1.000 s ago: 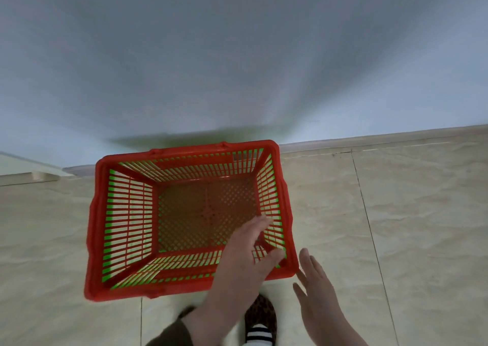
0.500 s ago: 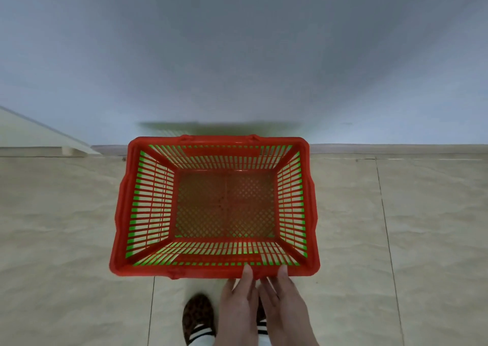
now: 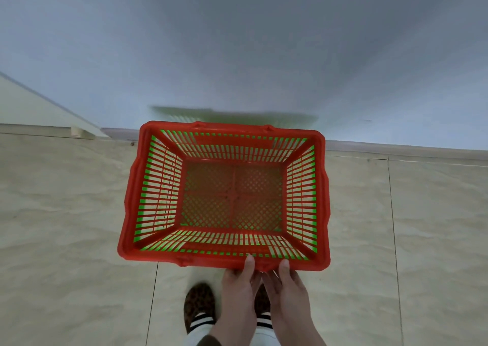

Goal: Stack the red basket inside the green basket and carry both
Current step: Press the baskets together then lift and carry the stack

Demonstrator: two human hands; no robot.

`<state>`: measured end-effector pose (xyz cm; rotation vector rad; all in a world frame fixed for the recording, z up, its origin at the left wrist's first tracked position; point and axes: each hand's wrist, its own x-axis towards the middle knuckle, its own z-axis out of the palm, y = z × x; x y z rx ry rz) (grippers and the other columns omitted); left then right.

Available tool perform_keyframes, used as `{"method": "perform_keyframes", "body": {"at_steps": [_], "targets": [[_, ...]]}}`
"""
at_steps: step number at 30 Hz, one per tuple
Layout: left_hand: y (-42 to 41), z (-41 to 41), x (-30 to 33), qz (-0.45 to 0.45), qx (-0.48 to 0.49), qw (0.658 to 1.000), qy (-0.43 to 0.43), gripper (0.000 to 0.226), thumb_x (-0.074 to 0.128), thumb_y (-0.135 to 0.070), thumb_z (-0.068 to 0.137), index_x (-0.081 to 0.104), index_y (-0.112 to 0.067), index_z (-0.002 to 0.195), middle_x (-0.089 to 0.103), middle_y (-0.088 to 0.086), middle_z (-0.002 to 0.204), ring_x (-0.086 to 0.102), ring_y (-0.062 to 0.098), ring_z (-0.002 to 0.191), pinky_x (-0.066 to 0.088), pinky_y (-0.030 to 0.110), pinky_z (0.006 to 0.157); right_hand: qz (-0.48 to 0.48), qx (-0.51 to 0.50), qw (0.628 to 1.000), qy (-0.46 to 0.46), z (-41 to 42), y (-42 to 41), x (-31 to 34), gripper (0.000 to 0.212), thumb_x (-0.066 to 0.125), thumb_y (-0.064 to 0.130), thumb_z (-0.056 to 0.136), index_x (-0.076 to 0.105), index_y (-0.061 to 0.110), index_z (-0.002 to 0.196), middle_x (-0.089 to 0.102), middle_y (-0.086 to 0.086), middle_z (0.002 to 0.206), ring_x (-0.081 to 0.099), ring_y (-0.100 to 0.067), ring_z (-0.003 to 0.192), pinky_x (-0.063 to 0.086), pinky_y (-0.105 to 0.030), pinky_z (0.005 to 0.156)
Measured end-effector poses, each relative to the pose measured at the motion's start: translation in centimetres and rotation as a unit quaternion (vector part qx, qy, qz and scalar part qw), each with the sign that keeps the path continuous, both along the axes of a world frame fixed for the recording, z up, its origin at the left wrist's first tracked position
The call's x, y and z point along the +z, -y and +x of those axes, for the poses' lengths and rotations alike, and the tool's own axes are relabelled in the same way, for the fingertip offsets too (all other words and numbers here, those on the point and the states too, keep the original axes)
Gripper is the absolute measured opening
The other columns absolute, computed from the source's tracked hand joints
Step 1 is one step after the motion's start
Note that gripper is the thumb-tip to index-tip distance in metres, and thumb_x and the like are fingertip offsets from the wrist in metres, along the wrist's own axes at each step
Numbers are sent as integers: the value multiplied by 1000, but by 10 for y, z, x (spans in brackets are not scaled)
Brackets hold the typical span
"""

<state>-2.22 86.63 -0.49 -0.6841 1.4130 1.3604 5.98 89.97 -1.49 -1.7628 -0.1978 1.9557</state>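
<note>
Sitting on the tiled floor (image 3: 79,213) close to the wall (image 3: 237,42), the red basket (image 3: 224,195) is nested in the green basket (image 3: 144,203), whose plastic shows only through the red side slots. Judged from the open lattice walls, the pair is light and fairly stiff, though the thin rim may flex under a one-sided lift. The smooth plastic offers little friction; the moulded near rim is the sound place to take hold, preferably with hands spread wider for balance. The left hand (image 3: 239,287) and right hand (image 3: 286,290) sit side by side at that rim, thumbs on top, fingers (image 3: 269,282) apparently curled beneath; a full clamp cannot be confirmed. Patterned slippers (image 3: 199,303) stand just behind.
</note>
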Motion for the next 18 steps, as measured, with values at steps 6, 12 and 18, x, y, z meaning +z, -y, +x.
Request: {"method": "perform_keyframes", "body": {"at_steps": [6, 12, 18], "targets": [[0, 0, -6, -9, -10, 1000, 4, 37, 69, -11, 96, 60, -4, 131, 79, 16, 115, 78, 28, 102, 64, 29, 78, 10, 16, 1000, 21, -4, 0, 0, 47, 57, 32, 99, 57, 7, 138, 75, -13, 124, 73, -26, 109, 53, -43, 100], [14, -21, -1, 22, -7, 999, 29, 64, 82, -29, 82, 55, -15, 137, 76, 8, 125, 72, 20, 114, 57, 27, 84, -45, 45, 997, -44, -18, 9, 6, 66, 57, 58, 89, 50, 25, 146, 61, -2, 145, 46, -21, 141, 25, -49, 124], [53, -64, 0, 16, 8, 1000, -2, 63, 78, -40, 86, 57, -10, 137, 76, 11, 125, 74, 21, 113, 53, 37, 97, -74, 116, 983, -118, -67, 32, 16, 56, 63, 46, 89, 58, 22, 139, 70, 2, 134, 54, -14, 131, 29, -43, 120]]}}
